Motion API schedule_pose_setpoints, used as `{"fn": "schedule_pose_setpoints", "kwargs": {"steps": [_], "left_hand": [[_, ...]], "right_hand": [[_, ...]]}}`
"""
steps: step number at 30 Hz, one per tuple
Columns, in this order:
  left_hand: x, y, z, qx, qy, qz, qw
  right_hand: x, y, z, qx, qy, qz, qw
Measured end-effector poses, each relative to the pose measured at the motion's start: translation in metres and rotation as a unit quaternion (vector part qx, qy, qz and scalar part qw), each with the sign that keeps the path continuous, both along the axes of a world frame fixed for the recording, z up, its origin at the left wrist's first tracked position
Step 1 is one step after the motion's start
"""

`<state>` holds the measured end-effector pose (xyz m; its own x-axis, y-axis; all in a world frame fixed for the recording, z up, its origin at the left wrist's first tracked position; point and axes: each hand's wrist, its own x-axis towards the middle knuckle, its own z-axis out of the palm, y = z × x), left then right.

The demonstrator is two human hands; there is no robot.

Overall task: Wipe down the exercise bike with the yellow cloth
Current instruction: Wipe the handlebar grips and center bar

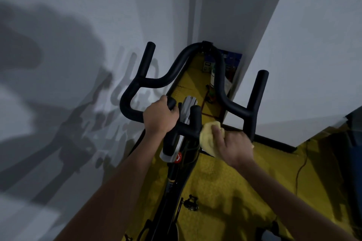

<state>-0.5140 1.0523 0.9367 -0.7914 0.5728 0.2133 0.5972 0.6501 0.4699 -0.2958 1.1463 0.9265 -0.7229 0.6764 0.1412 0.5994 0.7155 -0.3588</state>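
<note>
Left hand (159, 117) grips the inner left handlebar stub of the exercise bike (195, 123), fingers curled round it. Right hand (231, 144) presses the yellow cloth (207, 137) against the crossbar just right of the centre stub. Red knob (178, 157) sits below on the stem. Pedal (191, 203) shows above yellow carpet (225, 182). White wall (78, 25) at left carries the bike's shadow.

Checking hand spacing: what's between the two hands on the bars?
Head view: between left hand and right hand with the cloth stand a short upright black grip and the silver post.
</note>
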Motion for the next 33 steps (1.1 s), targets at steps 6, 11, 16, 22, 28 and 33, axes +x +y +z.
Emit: {"fn": "schedule_pose_setpoints", "kwargs": {"steps": [6,11,16,22,28,33], "left_hand": [[0.002,-0.001,0.0,0.008,-0.01,0.009,1.0],[0.0,-0.004,0.001,0.002,-0.015,-0.015,1.0],[-0.001,-0.006,0.001,0.007,-0.009,-0.024,1.0],[0.001,-0.001,0.0,0.019,0.002,-0.001,1.0],[0.002,0.0,0.0,0.009,-0.005,0.006,1.0],[0.003,-0.001,0.002,0.004,-0.001,0.007,1.0]], "right_hand": [[-0.065,-0.028,0.009,-0.081,0.033,-0.105,0.991],[-0.015,-0.008,-0.01,0.007,-0.005,0.051,0.999],[0.053,0.055,-0.01,0.1,-0.073,0.155,0.98],[0.013,0.026,-0.009,0.08,-0.063,0.048,0.994],[-0.055,-0.016,0.015,-0.183,0.002,-0.071,0.981],[-0.053,-0.023,-0.001,-0.062,0.082,-0.033,0.994]]}}
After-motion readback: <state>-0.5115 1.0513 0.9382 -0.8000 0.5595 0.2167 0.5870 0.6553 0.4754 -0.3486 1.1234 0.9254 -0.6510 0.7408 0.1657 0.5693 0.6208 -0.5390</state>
